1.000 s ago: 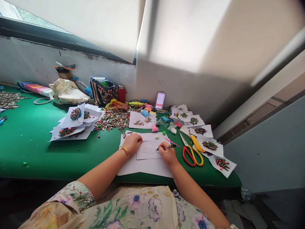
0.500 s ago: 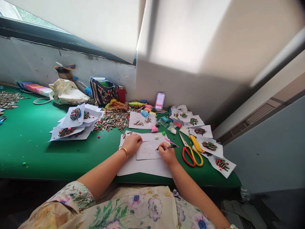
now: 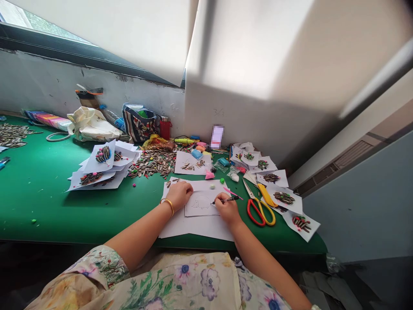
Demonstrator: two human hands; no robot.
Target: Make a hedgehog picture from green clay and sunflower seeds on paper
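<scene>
A small white paper (image 3: 200,211) with a pencil-thin drawing of a hedgehog-like animal lies on larger white sheets (image 3: 196,228). My left hand (image 3: 179,196), with a gold bangle at the wrist, rests on the small paper's left edge; its fingers are curled in and pressed down on it. My right hand (image 3: 227,210) is closed around a black pen (image 3: 230,199), whose tip meets the paper at the right end of the drawn outline. A pink plastic tool (image 3: 231,192) and a green clay ball (image 3: 222,181) lie just beyond that hand.
Scissors (image 3: 260,206) with red and yellow handles lie to the right, beside a row of seed-decorated cards (image 3: 284,198). More cards (image 3: 103,157) are stacked at left. A sunflower seed heap (image 3: 155,161), clay packets (image 3: 196,153), bags (image 3: 138,122) and a propped phone (image 3: 217,137) stand behind.
Both hands keep nearly the same place, with the pen still touching the paper. The whole view has shifted very slightly.
</scene>
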